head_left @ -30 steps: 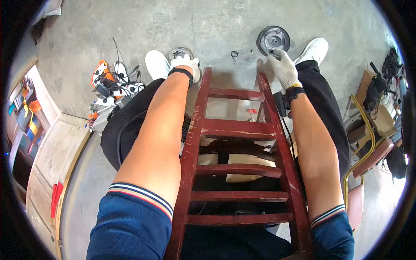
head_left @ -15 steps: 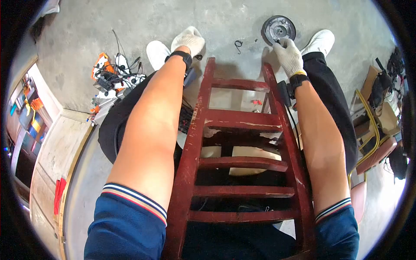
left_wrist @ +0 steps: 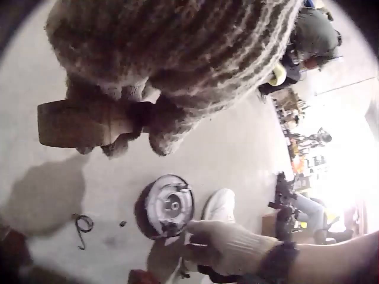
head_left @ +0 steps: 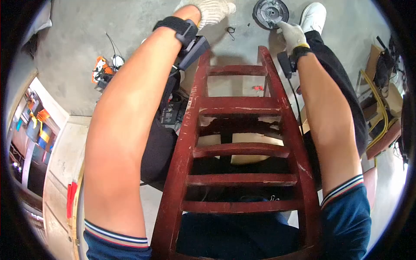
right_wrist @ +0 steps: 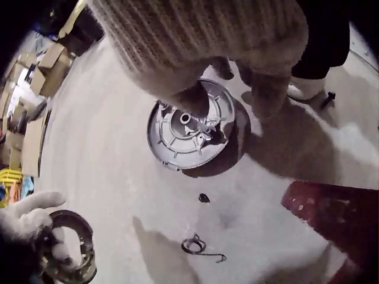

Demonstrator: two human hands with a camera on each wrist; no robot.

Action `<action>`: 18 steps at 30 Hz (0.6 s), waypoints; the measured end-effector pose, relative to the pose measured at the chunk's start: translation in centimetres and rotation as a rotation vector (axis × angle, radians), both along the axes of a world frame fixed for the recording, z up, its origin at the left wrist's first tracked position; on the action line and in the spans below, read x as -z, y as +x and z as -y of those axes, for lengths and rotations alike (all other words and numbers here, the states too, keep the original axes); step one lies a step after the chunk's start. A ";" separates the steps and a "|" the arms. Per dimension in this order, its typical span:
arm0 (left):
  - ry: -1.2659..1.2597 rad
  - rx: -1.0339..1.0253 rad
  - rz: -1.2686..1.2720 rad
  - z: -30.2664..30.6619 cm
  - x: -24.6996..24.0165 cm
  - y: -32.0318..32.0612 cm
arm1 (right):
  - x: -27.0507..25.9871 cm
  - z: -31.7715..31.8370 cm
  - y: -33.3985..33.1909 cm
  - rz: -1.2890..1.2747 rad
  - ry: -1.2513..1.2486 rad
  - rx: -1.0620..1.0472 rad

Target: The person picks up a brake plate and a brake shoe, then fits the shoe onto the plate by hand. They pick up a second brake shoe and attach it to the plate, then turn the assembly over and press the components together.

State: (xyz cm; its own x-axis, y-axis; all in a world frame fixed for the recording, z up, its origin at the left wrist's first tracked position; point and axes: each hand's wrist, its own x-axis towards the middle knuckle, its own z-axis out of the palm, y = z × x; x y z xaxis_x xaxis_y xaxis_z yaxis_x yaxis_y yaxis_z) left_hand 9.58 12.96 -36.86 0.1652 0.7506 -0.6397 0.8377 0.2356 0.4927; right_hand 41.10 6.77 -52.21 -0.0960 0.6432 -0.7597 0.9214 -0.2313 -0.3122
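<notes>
My gloved left hand [head_left: 214, 13] grips a ring-shaped pair of brake shoes at the top of the head view. Its brown lining [left_wrist: 74, 124] shows at the fingers in the left wrist view, and the brake shoes [right_wrist: 86, 239] appear at lower left in the right wrist view. A round brake plate [head_left: 269, 16] lies on the floor with its ribbed inside up. My gloved right hand [head_left: 293, 34] is at its near right rim, with loosely bent fingers. In the right wrist view its thumb overlaps the plate, while the other fingers hang past the edge.
A coiled spring [head_left: 231, 31] and a small dark piece [right_wrist: 204, 197] lie on the floor near the plate. A red wooden stool [head_left: 234, 104] stands between my legs. Tangled cables and orange parts [head_left: 100, 71] are at left; a yellow-framed chair [head_left: 381, 112] is at right.
My left hand has taken the brake shoes up from beside the left shoe and moved forward and right with them. My right hand stays at the plate, which has not moved.
</notes>
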 end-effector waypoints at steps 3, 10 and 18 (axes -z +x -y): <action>-0.128 0.133 -0.042 -1.9 -7.2 0.4 | 2.4 0.6 1.8 -0.068 0.344 -0.444; 0.215 0.093 -0.177 2.7 -14.7 1.8 | 5.3 1.5 2.4 -0.219 0.089 -0.095; 0.186 0.115 0.026 0.8 -14.1 1.1 | 1.2 0.1 -2.2 -0.594 -0.255 1.226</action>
